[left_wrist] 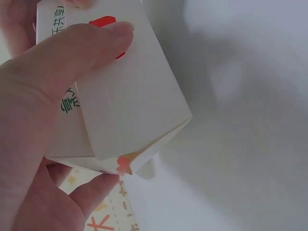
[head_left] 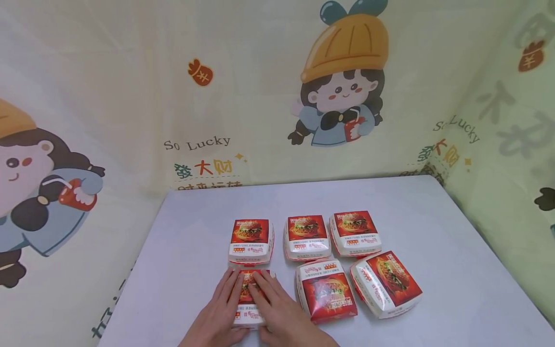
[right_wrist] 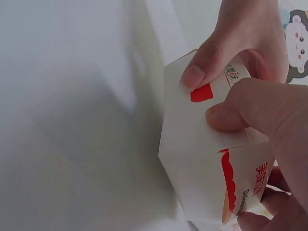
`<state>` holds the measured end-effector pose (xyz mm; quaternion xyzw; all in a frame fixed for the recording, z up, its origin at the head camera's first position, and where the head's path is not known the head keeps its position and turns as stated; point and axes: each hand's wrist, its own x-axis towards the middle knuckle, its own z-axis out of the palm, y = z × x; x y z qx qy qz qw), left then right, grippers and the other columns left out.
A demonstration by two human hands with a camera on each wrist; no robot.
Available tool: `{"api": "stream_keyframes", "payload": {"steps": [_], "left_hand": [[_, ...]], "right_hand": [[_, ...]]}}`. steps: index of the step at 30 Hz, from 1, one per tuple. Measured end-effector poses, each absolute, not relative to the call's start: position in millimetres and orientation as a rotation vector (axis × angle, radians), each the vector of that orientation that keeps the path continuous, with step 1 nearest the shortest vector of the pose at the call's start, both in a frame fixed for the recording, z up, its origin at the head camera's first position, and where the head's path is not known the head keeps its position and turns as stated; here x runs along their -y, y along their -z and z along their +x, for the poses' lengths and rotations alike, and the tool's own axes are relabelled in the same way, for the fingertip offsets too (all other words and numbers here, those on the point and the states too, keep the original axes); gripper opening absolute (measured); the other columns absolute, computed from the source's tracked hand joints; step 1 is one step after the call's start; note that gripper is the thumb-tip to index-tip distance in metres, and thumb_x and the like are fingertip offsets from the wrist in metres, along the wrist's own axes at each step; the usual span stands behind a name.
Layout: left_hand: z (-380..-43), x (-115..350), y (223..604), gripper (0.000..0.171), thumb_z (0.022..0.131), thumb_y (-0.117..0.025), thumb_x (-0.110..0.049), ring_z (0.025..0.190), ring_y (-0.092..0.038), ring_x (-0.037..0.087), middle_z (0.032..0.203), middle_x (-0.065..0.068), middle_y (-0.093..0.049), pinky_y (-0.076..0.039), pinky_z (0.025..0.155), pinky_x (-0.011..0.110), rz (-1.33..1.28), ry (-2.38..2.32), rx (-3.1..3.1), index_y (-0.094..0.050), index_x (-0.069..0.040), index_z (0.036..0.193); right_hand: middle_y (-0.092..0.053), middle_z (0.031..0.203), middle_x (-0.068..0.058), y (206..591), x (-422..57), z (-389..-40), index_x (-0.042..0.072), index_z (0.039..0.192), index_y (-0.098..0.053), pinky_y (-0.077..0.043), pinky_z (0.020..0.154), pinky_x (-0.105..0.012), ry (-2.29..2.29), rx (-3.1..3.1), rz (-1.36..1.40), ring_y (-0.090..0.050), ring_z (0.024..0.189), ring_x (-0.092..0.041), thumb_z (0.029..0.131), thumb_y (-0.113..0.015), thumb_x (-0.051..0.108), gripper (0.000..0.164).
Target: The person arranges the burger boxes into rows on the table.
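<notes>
At the front of the table, both hands hold a red and white burger box (head_left: pixel 249 312) with a burger picture on its lid. My left hand (head_left: pixel 217 308) grips its left side and my right hand (head_left: pixel 282 311) its right side, with fingers lying over the lid. In the left wrist view, the left thumb (left_wrist: pixel 91 53) presses the white front panel (left_wrist: pixel 134 106) by a red tab. Both thumbs show on that panel in the right wrist view, either side of the red tab (right_wrist: pixel 201 93). Part of the lid is hidden under the fingers.
Just behind the held box stands another burger box (head_left: pixel 250 241). To the right are several more: two at the back (head_left: pixel 308 236), one turned around (head_left: pixel 328 291) and one set at an angle (head_left: pixel 388 283). A cartoon-printed cloth (head_left: pixel 260 96) hangs around the white table (head_left: pixel 182 250).
</notes>
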<state>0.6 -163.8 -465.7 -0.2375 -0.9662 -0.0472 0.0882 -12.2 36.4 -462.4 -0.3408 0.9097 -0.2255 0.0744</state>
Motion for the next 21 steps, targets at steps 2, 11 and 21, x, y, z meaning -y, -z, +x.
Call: {"api": "stream_keyframes", "payload": {"steps": [2, 11, 21], "left_hand": [[1, 165, 467, 0.112, 0.060, -0.091, -0.049, 0.140, -0.036, 0.030, 0.152, 0.016, -0.043, -0.056, 0.096, 0.034, -0.716, 0.134, 2.844, -0.040, 0.004, 0.145], [2, 170, 470, 0.111, 0.058, -0.092, -0.047, 0.140, -0.041, 0.026, 0.153, 0.013, -0.043, -0.029, 0.115, 0.020, -0.693, 0.102, 2.837, -0.043, 0.001, 0.145], [3, 169, 479, 0.116, 0.055, -0.095, -0.047, 0.141, -0.039, 0.026, 0.154, 0.013, -0.041, -0.018, 0.117, 0.019, -0.699, 0.103, 2.814, -0.041, -0.001, 0.147]], "right_hand": [[-0.015, 0.167, 0.003, 463, -36, -13, 0.018, 0.157, -0.028, -0.032, 0.120, -0.043, 0.686, -2.711, -1.028, -0.012, 0.155, -0.022, 0.088, -0.072, 0.026, 0.083], [-0.021, 0.166, -0.003, 467, -31, -16, 0.014, 0.155, -0.034, -0.033, 0.119, -0.043, 0.663, -2.784, -1.106, -0.017, 0.154, -0.025, 0.086, -0.073, 0.025, 0.080], [-0.020, 0.166, -0.002, 477, -31, -15, 0.015, 0.155, -0.031, -0.032, 0.120, -0.044, 0.671, -2.787, -1.106, -0.015, 0.155, -0.024, 0.084, -0.077, 0.026, 0.085]]}}
